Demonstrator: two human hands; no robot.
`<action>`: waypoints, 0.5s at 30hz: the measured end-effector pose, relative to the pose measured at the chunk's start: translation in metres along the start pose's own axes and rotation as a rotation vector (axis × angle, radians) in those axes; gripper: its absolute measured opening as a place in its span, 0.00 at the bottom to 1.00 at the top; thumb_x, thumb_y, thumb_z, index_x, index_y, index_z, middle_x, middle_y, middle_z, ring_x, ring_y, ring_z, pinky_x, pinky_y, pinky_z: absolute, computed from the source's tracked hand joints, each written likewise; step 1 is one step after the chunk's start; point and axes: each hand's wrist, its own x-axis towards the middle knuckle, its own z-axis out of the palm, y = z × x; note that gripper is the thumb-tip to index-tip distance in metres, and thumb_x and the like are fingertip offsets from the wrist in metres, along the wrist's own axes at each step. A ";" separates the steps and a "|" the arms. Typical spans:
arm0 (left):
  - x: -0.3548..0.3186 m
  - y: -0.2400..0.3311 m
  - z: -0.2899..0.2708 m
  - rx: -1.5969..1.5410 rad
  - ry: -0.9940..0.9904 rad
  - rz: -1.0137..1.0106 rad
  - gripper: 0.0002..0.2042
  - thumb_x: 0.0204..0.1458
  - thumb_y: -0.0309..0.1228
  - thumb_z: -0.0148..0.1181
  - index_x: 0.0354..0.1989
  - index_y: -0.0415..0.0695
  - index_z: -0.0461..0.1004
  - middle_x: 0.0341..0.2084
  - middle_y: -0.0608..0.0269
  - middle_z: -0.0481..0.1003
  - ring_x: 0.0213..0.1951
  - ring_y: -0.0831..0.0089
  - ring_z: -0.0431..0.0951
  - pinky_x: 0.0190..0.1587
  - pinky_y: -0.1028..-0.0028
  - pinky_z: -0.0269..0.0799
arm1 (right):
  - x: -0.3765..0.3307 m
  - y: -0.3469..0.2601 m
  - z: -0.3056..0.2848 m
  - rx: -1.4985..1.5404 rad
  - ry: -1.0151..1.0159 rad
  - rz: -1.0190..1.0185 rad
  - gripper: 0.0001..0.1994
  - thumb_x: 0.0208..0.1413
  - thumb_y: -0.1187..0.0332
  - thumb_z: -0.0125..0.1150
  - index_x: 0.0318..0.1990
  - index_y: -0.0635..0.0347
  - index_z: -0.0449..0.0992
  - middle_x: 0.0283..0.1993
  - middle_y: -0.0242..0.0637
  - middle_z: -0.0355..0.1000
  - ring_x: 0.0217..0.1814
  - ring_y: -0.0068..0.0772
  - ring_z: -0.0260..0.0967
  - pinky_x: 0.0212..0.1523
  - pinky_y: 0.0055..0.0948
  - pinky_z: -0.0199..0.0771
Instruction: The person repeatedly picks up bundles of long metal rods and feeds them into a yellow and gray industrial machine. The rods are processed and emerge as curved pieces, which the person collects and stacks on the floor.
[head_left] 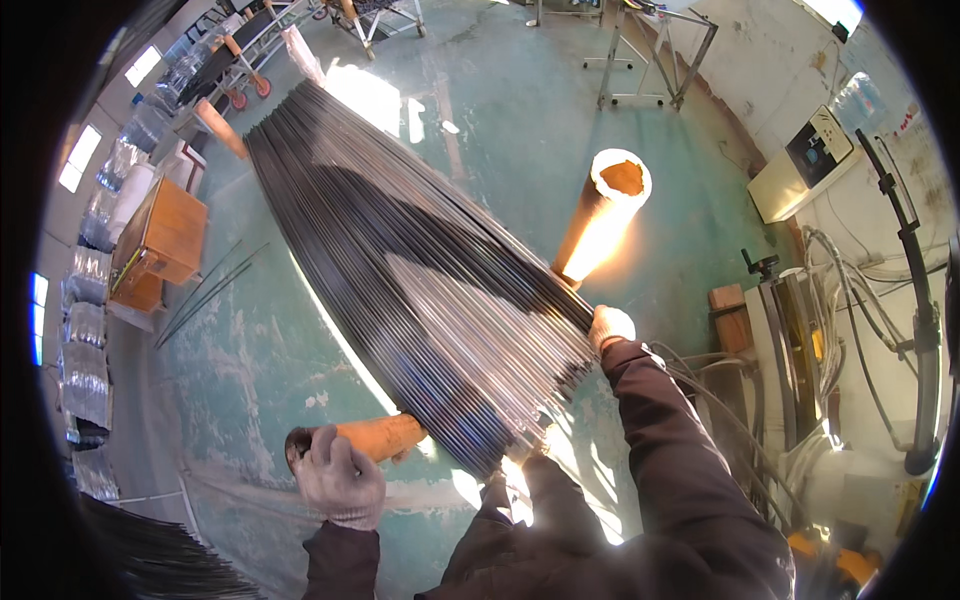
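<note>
Firmly, left grip [340, 480] clasps a cardboard tube [372, 437] — right grip [611, 325] pinches glossy rods [420, 280].

Floor here is green painted concrete [500, 130], pretty scuffed and catching big patches of sunlight. A wide bundle of long thin dark rods [400, 270] is sitting above it across orange tube supports [600, 215], can't tell exactly how those are standing. A few loose rods [205, 290] are lying right on the floor to the left, next to a wooden box [165, 240]. Metal frame stands [650, 55] are standing at the far end.
</note>
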 end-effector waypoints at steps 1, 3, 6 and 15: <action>0.008 0.003 0.004 0.022 -0.017 -0.018 0.11 0.48 0.19 0.64 0.41 0.44 0.76 0.52 0.55 0.83 0.40 0.48 0.82 0.43 0.51 0.75 | -0.005 -0.004 -0.005 -0.004 -0.005 -0.027 0.10 0.63 0.68 0.64 0.46 0.62 0.85 0.47 0.60 0.86 0.54 0.64 0.85 0.57 0.53 0.85; 0.025 0.008 0.008 -0.020 0.042 0.044 0.10 0.50 0.20 0.65 0.40 0.44 0.75 0.52 0.55 0.83 0.39 0.49 0.82 0.43 0.52 0.75 | -0.021 -0.016 -0.023 -0.010 -0.042 -0.048 0.12 0.63 0.66 0.64 0.49 0.63 0.83 0.47 0.60 0.86 0.55 0.64 0.85 0.58 0.53 0.84; 0.043 0.023 0.002 -0.060 0.046 0.026 0.08 0.53 0.24 0.65 0.41 0.44 0.76 0.50 0.52 0.83 0.42 0.46 0.81 0.50 0.47 0.75 | -0.063 -0.039 -0.059 0.227 -0.071 -0.047 0.16 0.62 0.61 0.69 0.50 0.62 0.82 0.48 0.58 0.85 0.55 0.65 0.84 0.58 0.53 0.83; -0.025 0.100 0.015 -0.638 0.081 -0.082 0.11 0.53 0.28 0.70 0.44 0.43 0.80 0.44 0.51 0.82 0.56 0.42 0.82 0.68 0.43 0.73 | -0.309 -0.033 -0.088 0.322 -0.394 0.003 0.26 0.68 0.47 0.70 0.58 0.60 0.82 0.52 0.62 0.84 0.58 0.68 0.82 0.56 0.58 0.81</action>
